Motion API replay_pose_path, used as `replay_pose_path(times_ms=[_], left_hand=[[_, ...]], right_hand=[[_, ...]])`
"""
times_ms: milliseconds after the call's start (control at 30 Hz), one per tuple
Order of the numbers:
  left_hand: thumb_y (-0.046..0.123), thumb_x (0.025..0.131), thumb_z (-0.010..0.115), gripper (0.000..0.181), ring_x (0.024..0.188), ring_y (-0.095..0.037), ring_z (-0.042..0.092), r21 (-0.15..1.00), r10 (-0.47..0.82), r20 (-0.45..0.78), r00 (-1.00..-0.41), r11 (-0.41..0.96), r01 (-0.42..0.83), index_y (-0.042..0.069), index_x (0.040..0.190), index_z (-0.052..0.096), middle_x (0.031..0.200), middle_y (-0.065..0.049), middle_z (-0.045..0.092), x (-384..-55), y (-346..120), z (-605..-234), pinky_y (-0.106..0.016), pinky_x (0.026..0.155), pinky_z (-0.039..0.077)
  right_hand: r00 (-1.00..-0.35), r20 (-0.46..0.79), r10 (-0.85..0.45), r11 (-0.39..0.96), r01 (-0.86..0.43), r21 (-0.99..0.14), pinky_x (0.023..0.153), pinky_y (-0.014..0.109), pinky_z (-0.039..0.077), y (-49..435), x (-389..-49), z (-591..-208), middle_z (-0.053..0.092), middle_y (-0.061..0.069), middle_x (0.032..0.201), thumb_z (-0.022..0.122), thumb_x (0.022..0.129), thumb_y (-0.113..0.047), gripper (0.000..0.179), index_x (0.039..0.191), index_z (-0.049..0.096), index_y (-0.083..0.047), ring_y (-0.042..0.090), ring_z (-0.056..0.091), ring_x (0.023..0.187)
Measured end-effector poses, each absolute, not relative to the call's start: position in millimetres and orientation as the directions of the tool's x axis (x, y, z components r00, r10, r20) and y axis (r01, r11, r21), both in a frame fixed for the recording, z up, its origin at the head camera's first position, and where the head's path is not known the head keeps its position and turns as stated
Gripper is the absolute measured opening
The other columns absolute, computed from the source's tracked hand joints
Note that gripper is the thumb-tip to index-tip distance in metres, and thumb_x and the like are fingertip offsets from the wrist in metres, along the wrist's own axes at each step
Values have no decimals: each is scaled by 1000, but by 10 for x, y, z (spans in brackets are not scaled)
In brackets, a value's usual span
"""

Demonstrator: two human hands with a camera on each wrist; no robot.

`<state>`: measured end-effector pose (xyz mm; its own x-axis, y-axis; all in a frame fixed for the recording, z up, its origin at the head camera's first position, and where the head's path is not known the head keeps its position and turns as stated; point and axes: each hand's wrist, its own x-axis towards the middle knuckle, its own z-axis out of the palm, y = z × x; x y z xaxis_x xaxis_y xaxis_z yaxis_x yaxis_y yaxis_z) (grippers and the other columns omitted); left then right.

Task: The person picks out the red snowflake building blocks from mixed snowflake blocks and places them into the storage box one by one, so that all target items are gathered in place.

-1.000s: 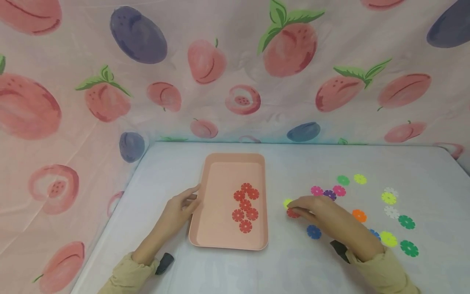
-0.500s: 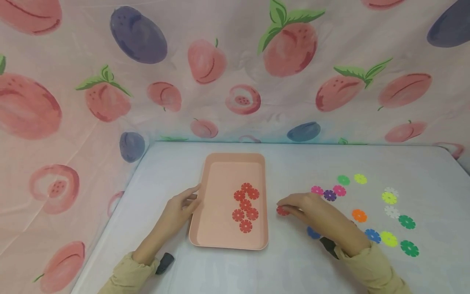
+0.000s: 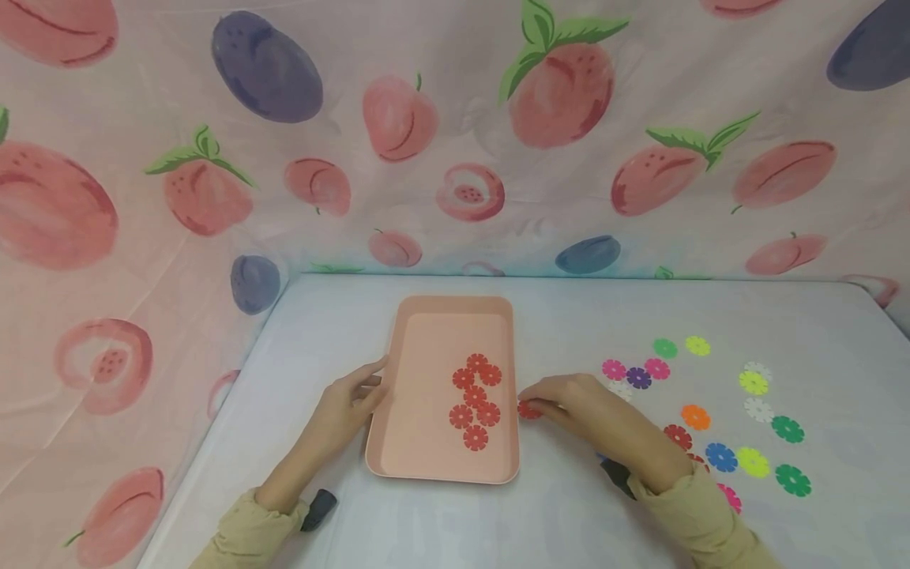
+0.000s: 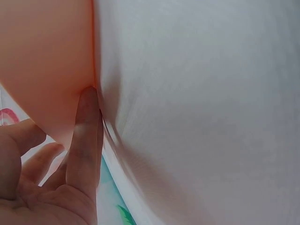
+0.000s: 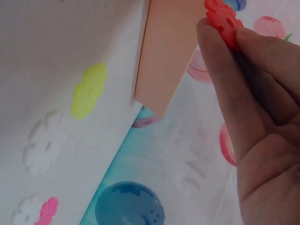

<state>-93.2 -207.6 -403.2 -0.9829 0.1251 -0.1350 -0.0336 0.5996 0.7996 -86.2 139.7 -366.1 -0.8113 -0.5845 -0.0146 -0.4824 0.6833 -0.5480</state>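
A red plastic snowflake disc (image 3: 528,408) is pinched between the thumb and forefinger of my right hand (image 3: 586,411), just outside the right rim of a pink tray (image 3: 398,379). The right wrist view shows that same red snowflake disc (image 5: 225,21) at the fingertips. My left hand (image 3: 348,407) rests against the tray's left side. Up close in the left wrist view, an extended finger (image 4: 84,140) touches the tray's outer wall (image 4: 51,61). Several red snowflake discs (image 3: 475,397) lie flat in the tray's right half.
Loose snowflake discs are scattered at the right of the table, among them an orange disc (image 3: 695,417), a purple disc (image 3: 638,378) and a green disc (image 3: 792,480). Another red disc (image 3: 678,437) lies near my right forearm. A fruit-print cloth (image 3: 469,118) hangs behind the table.
My right hand has moved left to the tray's edge with the red snowflake disc, uncovering other discs behind it. The left hand and the tray have stayed put.
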Motion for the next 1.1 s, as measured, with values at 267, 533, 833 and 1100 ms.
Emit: replay_pose_path(times_ms=[267,533,833,1100], left_hand=[[20,101,58,49,116,-36,63,787,121,-137,-983,617,-34,14,148,47,127,-20,63,-932,-2081,-4044,-36,85,59],[18,101,59,49,116,-36,63,794,121,-131,-984,607,-31,13,148,48,126,-21,63,-932,-2078,-4038,-34,83,59],[18,101,58,48,115,-36,64,782,124,-116,-985,623,-14,12,147,48,126,-20,64,-931,-2074,-4030,-35,84,59],[18,101,59,48,115,-37,64,782,120,-121,-985,623,-20,12,147,48,126,-21,64,-930,-2072,-4020,-35,84,59]], right_hand=[[-796,34,-605,659,-524,-540,86,34,58,1331,-883,-3658,76,0,103,76,86,-11,27,112,75,-7,18,72,100],[-789,42,-613,648,-533,-544,87,33,58,1235,-912,-3636,76,1,103,76,86,-13,27,112,75,-7,18,72,101],[-771,40,-635,623,-543,-563,88,33,58,1117,-971,-3662,76,4,103,74,88,-10,23,110,75,-6,19,72,99],[-763,54,-644,602,-549,-580,85,31,58,1027,-1019,-3699,76,5,102,72,89,-6,23,111,75,-4,18,72,96]])
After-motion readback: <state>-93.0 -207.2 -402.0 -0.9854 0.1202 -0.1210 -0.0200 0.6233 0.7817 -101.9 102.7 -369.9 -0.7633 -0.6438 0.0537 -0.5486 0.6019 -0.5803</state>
